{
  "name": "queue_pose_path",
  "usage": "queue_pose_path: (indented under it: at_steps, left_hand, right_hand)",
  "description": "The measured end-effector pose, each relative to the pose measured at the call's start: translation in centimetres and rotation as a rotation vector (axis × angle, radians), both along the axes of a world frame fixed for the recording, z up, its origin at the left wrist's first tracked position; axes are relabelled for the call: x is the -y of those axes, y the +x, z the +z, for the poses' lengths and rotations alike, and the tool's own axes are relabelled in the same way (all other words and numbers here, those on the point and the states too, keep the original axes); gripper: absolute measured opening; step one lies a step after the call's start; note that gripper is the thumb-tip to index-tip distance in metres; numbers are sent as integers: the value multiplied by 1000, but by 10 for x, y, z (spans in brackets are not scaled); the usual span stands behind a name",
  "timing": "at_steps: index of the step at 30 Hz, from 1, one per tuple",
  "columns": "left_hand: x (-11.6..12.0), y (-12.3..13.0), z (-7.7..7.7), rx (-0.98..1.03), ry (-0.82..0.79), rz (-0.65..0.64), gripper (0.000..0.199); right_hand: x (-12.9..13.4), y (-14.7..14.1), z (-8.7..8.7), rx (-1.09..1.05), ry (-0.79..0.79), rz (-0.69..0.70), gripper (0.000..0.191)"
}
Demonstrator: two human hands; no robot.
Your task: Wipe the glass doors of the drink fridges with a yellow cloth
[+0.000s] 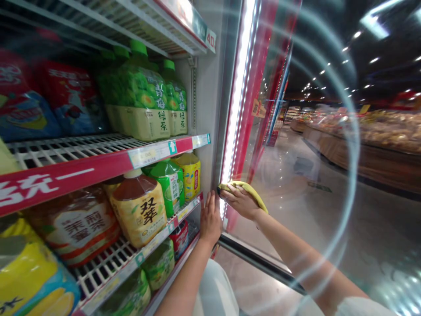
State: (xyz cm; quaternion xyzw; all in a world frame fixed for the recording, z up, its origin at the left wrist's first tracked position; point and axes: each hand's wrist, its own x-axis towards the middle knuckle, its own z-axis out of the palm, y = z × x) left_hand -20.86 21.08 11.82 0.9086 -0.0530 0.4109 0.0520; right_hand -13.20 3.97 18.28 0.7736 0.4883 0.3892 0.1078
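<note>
My right hand (pixel 241 201) presses a folded yellow cloth (pixel 255 195) against the lit edge of a glass cooler door (pixel 263 162). Its fingers lie over the cloth, which shows above and beyond the hand. A small dark spot sits at the fingertips, too small to make out. Just left of it, my left hand (pixel 210 216) rests with fingers stretched out on the cooler's inner side wall (pixel 205 105), near the end of the lower shelf. Nothing shows in that hand.
Left of my hands, an upper shelf (pixel 158 151) carries several green tea bottles (pixel 148 98) and red packs (pixel 70 94). Below stand a brown drink bottle (pixel 141 210) and a green bottle (pixel 170 188). A shop aisle and produce stands (pixel 329 151) lie beyond the door.
</note>
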Motion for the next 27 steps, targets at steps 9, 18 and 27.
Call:
queue_pose_path:
  at_steps: [9,18,27]
  left_hand:
    - [1,-3,-1,-13,-38,-40,79]
    - [-5,-13,-24,-15,-103,49,76]
    - [-11,-17,-25,-30,-101,2,80]
  right_hand:
    - [-12,7,90,106,285,-64,58]
    - [-19,6,-18,-22,10,5,64]
    - [16,4,3,7,38,38,49]
